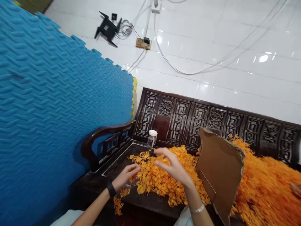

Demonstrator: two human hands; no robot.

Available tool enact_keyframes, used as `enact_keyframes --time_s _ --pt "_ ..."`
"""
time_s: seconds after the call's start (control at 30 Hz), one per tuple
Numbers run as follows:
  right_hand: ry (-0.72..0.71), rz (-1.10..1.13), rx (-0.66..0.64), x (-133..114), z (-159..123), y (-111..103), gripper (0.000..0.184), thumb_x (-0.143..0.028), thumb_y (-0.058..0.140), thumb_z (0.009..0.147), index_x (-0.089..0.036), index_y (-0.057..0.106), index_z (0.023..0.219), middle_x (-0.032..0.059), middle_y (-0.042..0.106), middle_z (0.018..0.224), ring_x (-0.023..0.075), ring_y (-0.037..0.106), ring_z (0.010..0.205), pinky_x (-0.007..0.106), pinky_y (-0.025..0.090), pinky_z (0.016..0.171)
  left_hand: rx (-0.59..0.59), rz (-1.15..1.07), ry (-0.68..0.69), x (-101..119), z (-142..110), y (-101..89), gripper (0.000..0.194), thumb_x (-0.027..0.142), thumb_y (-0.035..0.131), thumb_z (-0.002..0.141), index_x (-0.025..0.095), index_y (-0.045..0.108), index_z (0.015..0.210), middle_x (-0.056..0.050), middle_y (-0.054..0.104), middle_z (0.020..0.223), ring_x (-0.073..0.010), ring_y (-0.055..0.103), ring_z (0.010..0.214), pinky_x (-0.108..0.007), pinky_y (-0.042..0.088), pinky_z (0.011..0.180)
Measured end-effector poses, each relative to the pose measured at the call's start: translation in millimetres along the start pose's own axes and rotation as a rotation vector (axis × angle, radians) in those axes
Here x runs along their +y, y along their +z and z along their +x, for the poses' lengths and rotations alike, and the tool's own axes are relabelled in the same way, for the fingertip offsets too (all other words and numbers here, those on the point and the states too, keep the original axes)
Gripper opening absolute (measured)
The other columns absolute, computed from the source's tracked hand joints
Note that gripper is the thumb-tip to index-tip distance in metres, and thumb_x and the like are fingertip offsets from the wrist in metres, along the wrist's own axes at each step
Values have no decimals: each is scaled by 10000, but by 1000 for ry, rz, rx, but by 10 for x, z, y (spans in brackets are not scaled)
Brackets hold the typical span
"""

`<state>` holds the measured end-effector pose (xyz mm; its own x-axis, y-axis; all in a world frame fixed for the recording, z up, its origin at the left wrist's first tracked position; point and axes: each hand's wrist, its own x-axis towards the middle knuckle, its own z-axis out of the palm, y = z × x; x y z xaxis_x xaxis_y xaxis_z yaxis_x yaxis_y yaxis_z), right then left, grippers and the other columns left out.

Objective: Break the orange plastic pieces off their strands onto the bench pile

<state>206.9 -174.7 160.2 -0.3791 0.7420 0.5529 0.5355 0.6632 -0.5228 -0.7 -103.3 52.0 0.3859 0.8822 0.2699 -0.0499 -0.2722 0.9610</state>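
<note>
A loose pile of orange plastic pieces, thin and spidery, lies on the dark wooden bench seat. At the pile's left edge is my left hand, wearing a black wristband, its fingers close together. A strand of orange pieces trails below these fingers and over the seat's front edge; the fingers seem closed on its upper end, which is partly hidden. Above the middle of the pile, my right hand is held with thumb and fingers apart and nothing between them. A bracelet circles that wrist.
An upright cardboard sheet divides the pile from a larger orange heap at the right. A lidded clear bottle stands by the carved backrest. Blue foam mats lean left of the armrest. Part of another hand shows far right.
</note>
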Motion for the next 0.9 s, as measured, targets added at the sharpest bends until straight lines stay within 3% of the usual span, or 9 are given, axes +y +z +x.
enact_keyframes --time_s 0.07,0.17,0.3,0.4,0.5,0.67,0.9 --pt "107 50 5 167 19 55 379 -395 537 791 -236 505 1134 56 509 1170 186 495 1040 336 414 876 -50 50 -12 -52 -23 105 361 496 586 697 136 609 678 34 486 570 -89 430 480 -211 358 486" --pt "242 204 -61 445 62 172 535 -413 630 696 -192 489 1162 78 555 1102 166 552 882 302 444 774 -85 91 -30 -129 -43 217 402 531 556 702 133 606 689 23 500 601 -99 437 503 -215 365 490" --pt "256 407 -161 692 55 294 449 -411 647 671 -154 571 1032 41 611 877 113 550 702 241 437 650 -95 126 -43 -169 -63 297 406 546 546 697 142 588 677 25 498 599 -112 453 514 -221 371 496" --pt "233 421 -205 766 19 333 323 -417 676 628 -137 622 778 -5 579 660 96 513 586 217 406 557 -101 153 -47 -146 -97 339 384 523 541 710 144 586 665 29 488 570 -111 447 498 -222 363 493" --pt "204 451 -136 797 -7 366 296 -423 671 626 -139 588 637 -17 552 589 91 496 542 213 392 528 -92 168 -43 -100 -153 393 378 513 518 730 152 559 627 38 455 548 -108 432 492 -217 361 488" --pt "237 576 44 792 -10 487 279 -420 655 635 -153 577 644 -16 556 577 103 516 521 224 421 530 -47 227 -30 -51 -248 507 391 520 472 751 189 395 558 71 357 462 -97 384 413 -207 323 424" --pt "251 561 342 582 6 671 174 -318 601 689 -154 593 632 -9 548 571 102 472 529 221 385 533 78 272 4 -34 -299 517 382 521 468 744 188 412 567 72 321 447 -94 320 430 -209 287 439"
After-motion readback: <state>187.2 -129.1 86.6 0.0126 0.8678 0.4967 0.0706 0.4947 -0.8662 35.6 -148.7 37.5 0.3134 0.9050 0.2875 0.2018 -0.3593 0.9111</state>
